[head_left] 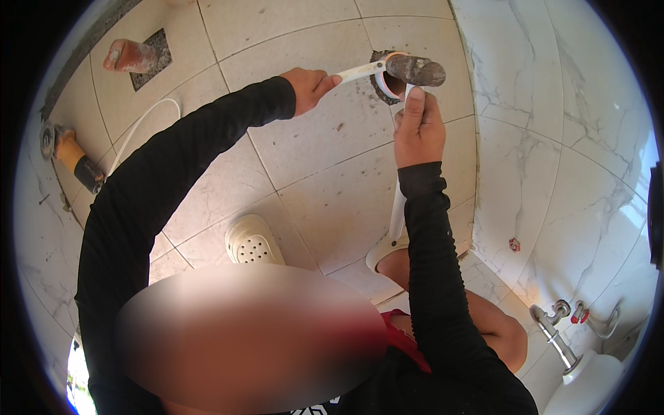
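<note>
My left hand (306, 88) is closed round one end of a white folding rule (358, 71), a flat strip with a dark joint. The strip reaches right to the mouth of a round floor hole (394, 84) with a rough, broken edge and a white and orange pipe rim. Over the hole's right side stands a dirt-crusted, grey-brown pipe stub (418, 70). Just below this stub, my right hand (420, 131) pinches another white section, thumb on top. A further white length runs down beside my right wrist, partly hidden by the sleeve.
A reddish pipe stub (130, 57) rises from a square floor cutout at the upper left. Below it lies an orange and black angle grinder (70, 155) near a white cable (142, 121). Metal plumbing (557, 335) and a white basin (595, 380) stand along the marbled wall at right.
</note>
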Motion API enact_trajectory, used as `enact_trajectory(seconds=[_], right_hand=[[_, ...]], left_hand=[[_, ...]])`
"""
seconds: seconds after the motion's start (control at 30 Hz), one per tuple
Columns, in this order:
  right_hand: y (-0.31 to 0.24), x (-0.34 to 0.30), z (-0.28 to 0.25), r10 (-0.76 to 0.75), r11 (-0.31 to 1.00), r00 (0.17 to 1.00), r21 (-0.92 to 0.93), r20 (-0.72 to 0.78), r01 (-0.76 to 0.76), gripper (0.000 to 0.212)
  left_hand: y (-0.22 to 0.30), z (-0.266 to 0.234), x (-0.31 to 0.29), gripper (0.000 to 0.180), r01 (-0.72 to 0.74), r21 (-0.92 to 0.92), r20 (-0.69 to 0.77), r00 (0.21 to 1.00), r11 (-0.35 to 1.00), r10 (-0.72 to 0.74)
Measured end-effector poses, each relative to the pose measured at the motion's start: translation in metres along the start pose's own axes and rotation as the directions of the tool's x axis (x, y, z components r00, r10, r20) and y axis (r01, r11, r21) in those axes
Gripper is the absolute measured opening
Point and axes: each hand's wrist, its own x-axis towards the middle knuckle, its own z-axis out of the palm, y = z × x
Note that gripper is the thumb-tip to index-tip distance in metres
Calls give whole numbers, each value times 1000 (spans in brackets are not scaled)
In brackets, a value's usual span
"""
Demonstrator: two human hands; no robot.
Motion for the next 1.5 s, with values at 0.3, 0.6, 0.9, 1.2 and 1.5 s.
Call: enact_trajectory(seconds=[0.3, 0.6, 0.9, 1.2, 1.5], right_hand=[[0, 0, 0, -2, 1000, 1000, 16, 9, 2, 53], [-2, -2, -2, 12, 1000, 1000, 8, 23, -13, 53], [-22, 9, -2, -174, 985, 983, -22, -50, 173, 47], [-5, 17, 13, -107, 985, 993, -140, -41, 100, 49], [3, -6, -9, 28, 995, 999, 97, -31, -24, 50]], left_hand=[[4, 2, 0, 65, 0, 41, -7, 1000, 999, 0], [3, 0, -1, 65, -33, 42, -29, 999, 999, 35], [-1, 3, -1, 64, -11, 42, -28, 1000, 999, 12], [5, 6, 3, 63, 28, 0, 7, 1000, 1000, -28], [10, -6, -6, 64, -15, -72, -6, 1000, 997, 15]])
